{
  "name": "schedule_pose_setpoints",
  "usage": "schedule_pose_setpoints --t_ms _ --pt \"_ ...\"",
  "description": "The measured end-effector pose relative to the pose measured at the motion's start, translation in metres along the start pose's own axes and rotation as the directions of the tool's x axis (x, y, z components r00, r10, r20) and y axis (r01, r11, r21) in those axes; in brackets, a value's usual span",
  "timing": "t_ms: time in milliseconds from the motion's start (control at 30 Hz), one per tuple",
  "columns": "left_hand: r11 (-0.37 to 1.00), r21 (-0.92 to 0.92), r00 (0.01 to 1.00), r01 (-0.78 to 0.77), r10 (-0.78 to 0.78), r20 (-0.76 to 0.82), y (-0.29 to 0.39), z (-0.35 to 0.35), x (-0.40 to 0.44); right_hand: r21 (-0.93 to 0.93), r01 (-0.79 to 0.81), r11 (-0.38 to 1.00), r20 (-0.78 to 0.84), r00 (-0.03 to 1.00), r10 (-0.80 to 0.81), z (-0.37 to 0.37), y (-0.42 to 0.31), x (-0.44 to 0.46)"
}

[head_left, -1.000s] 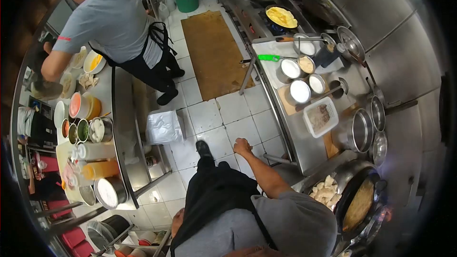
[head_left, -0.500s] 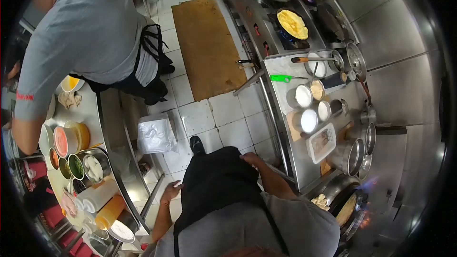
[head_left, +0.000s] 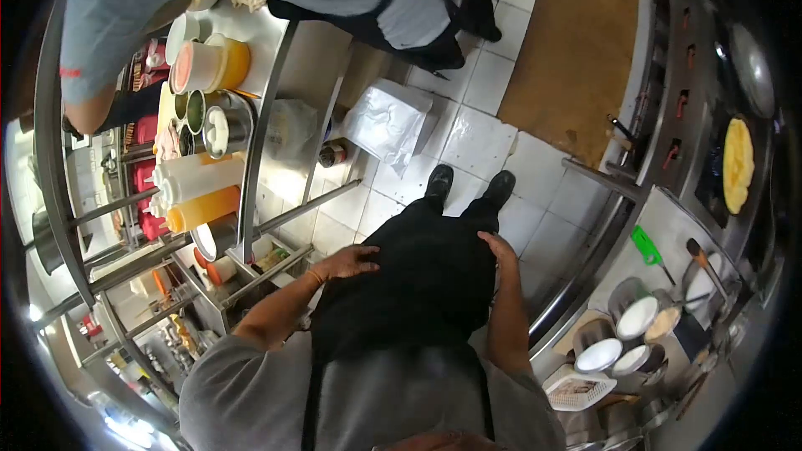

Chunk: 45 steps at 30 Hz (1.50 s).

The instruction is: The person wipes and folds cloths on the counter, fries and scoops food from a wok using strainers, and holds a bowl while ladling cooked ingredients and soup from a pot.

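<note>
Head view: left hand (head_left: 344, 263) and right hand (head_left: 499, 249), open, empty, touch black cloth apron (head_left: 405, 284); beyond the latter hand, flat yellow omelette (head_left: 737, 169), untended, could scorch.

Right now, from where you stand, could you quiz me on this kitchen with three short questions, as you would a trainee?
1. Multiple choice: what lies right beside the orange bottle?
A) the green-handled tool
B) a pale bottle
C) the yellow food
2. True or false: neither the left hand nor the right hand of the person wearing the camera holds a tool.
3. Fill in the missing word: the brown mat lies on the ____.

Key: 1. B; 2. true; 3. floor
</note>
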State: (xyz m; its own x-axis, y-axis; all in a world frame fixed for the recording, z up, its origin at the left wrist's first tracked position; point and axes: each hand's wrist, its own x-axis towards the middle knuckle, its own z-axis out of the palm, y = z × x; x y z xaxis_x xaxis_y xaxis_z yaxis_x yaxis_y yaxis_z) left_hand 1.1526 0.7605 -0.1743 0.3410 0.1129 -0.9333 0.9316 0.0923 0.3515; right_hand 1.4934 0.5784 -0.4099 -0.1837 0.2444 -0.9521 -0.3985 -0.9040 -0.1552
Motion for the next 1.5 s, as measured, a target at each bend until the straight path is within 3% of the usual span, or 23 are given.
schedule_pose_setpoints --t_ms 33,133,233,467,533,600,667,700,733,800,833,900,933,1000,1167,1200,1233,1300,1333,1367,1400,1433,1500 --pt "0.996 0.052 0.994 -0.073 0.077 -0.078 -0.006 0.017 0.003 -0.068 -0.037 0.997 -0.045 0.998 0.034 -0.012 0.015 0.031" --pt "0.995 0.055 0.988 0.082 -0.074 -0.134 0.006 0.035 0.015 -0.148 -0.253 0.956 -0.010 0.967 0.254 -0.019 0.016 0.051" --pt "0.999 0.029 0.986 0.034 -0.028 -0.162 0.013 0.033 0.046 -0.133 -0.116 0.984 -0.120 0.988 0.100 -0.013 0.015 0.066" --pt "0.994 0.101 0.998 0.047 -0.051 0.037 -0.015 0.011 0.155 0.079 -0.190 0.979 -0.196 0.960 0.202 0.004 0.037 0.105" --pt "0.864 0.441 0.943 0.245 -0.318 0.100 -0.008 0.010 0.175 0.094 -0.226 0.970 -0.258 0.935 0.243 0.019 0.027 0.095" --pt "0.810 0.527 0.934 0.256 -0.348 0.081 -0.020 0.017 0.194 0.099 -0.225 0.969 -0.199 0.950 0.240 0.011 0.065 0.134" --pt "0.668 0.681 0.922 0.300 -0.385 -0.028 -0.009 0.023 0.195 0.053 -0.229 0.972 -0.324 0.917 0.234 0.014 0.092 0.157" --pt "0.663 0.677 0.914 0.319 -0.403 -0.036 -0.019 0.024 0.201 0.024 -0.002 1.000 -0.168 0.986 0.006 0.015 0.079 0.137" --pt "0.673 0.675 0.929 0.304 -0.366 -0.054 -0.028 0.024 0.207 -0.222 -0.006 0.975 -0.195 0.980 -0.038 0.007 0.098 0.165" --pt "0.686 0.664 0.942 0.298 -0.324 -0.088 -0.046 0.026 0.224 -0.160 -0.218 0.963 -0.535 0.839 0.101 0.023 0.082 0.154" --pt "0.738 0.616 0.952 0.276 -0.297 -0.070 -0.058 0.028 0.231 -0.172 -0.201 0.964 -0.527 0.846 0.082 0.023 0.081 0.153" --pt "0.774 0.577 0.960 0.260 -0.274 -0.065 -0.064 0.027 0.236 0.119 0.045 0.992 -0.222 0.975 -0.018 0.013 0.090 0.155" --pt "0.762 0.591 0.958 0.265 -0.276 -0.074 -0.059 0.026 0.234 0.111 0.071 0.991 -0.217 0.975 -0.046 0.012 0.089 0.163" --pt "0.781 0.566 0.961 0.263 -0.261 -0.086 -0.070 0.026 0.236 -0.073 -0.110 0.991 -0.412 0.908 0.071 0.011 0.087 0.177" --pt "0.838 0.497 0.974 0.225 -0.190 -0.120 -0.078 0.024 0.226 -0.243 0.090 0.966 -0.345 0.923 -0.173 -0.006 0.110 0.218" --pt "0.849 0.487 0.978 0.206 -0.166 -0.124 -0.089 0.028 0.231 -0.230 -0.086 0.969 -0.427 0.904 -0.021 -0.015 0.120 0.242" --pt "0.838 0.492 0.971 0.238 -0.210 -0.113 -0.078 0.024 0.223 -0.164 0.250 0.954 -0.323 0.900 -0.291 -0.013 0.126 0.235" --pt "0.889 0.417 0.981 0.189 -0.148 -0.129 -0.087 0.027 0.220 0.086 -0.054 0.995 -0.385 0.919 0.083 0.010 0.090 0.204" --pt "0.898 0.422 0.989 0.122 -0.072 -0.133 -0.100 0.031 0.224 -0.051 0.219 0.974 -0.217 0.950 -0.225 -0.036 0.139 0.266" --pt "0.923 0.376 0.987 0.084 -0.025 -0.158 -0.100 0.031 0.213 0.090 0.011 0.996 -0.375 0.927 0.023 -0.006 0.095 0.217" --pt "0.927 0.371 0.984 0.056 0.012 -0.178 -0.101 0.030 0.209 -0.024 -0.033 0.999 -0.451 0.892 0.018 0.001 0.074 0.192" --pt "0.930 0.365 0.980 0.029 0.045 -0.192 -0.105 0.028 0.205 0.136 0.086 0.987 -0.376 0.926 -0.029 0.017 0.059 0.157" --pt "0.967 0.227 0.957 -0.117 0.171 -0.235 -0.119 0.013 0.194 0.155 0.110 0.982 -0.358 0.932 -0.048 0.013 0.048 0.135"
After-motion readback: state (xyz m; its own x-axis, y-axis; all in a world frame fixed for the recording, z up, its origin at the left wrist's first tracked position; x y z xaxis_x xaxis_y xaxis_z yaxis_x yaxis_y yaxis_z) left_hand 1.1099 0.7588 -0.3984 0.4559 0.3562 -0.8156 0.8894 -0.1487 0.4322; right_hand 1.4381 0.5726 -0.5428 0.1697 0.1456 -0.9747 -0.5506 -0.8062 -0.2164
